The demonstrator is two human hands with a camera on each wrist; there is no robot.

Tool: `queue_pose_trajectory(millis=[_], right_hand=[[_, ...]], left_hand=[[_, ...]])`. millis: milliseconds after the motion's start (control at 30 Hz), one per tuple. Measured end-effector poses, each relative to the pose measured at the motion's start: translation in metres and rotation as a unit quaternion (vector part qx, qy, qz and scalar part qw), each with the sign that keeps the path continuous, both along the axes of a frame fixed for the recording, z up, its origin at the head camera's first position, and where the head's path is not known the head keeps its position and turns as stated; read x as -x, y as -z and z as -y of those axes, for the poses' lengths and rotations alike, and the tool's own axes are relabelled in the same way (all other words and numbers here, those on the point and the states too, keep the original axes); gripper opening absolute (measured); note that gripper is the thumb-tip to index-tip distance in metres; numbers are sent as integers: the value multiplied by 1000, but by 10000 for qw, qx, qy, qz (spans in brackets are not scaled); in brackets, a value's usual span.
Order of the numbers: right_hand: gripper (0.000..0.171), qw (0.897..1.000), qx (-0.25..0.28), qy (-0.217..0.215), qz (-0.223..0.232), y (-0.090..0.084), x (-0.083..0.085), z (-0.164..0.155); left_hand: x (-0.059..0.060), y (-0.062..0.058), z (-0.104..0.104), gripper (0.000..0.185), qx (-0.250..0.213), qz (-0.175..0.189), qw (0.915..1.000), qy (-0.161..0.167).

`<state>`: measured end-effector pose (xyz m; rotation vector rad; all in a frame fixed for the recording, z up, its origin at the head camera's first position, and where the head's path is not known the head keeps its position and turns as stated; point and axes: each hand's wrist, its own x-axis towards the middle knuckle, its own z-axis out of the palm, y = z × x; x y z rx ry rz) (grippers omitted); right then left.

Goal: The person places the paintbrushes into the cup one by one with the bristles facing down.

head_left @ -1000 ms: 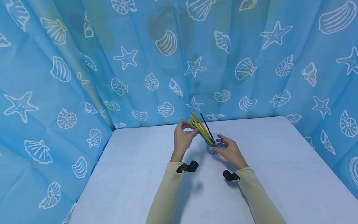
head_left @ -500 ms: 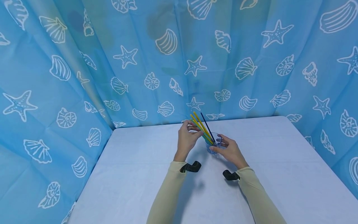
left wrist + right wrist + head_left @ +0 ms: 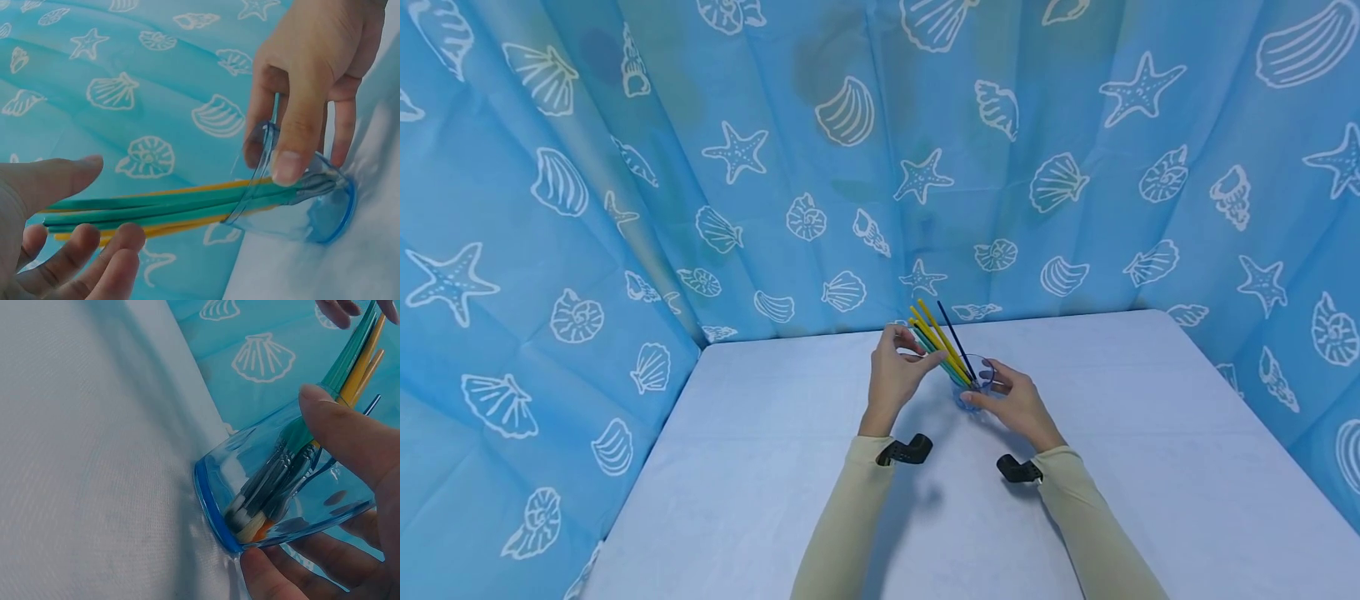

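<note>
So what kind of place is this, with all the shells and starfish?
Probably a small craft corner, not the seaside. A blue curtain printed with shells hangs round a white table, and the hands work at a cup of paintbrushes.

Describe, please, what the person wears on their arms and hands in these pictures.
Both arms wear long, close-fitting cream sleeves that end at the wrists. A small black curved mount sits at each wrist. The left hand and right hand are bare: no gloves or rings show.

Bright, even, bluish light; soft shadows; wide-angle bending at edges; wrist close-ups slightly soft.
</note>
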<state>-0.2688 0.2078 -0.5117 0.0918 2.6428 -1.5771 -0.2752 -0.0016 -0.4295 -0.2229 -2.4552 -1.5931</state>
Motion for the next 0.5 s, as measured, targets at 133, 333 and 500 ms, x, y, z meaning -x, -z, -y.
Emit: queue_pose_trajectory(millis=[133,333,500], right_hand=[[96,10000,-14,17,43,-1,0,0],[96,10000,-17,40,0,-1,0,0],[96,9999,-56,75,36,1,-1,2]], left_hand=[[0,0,5,47,-21,4,10000,-56],[0,5,16,46,-184,141,9997,-11],[-4,18,33,47,-367,334,9988,7]])
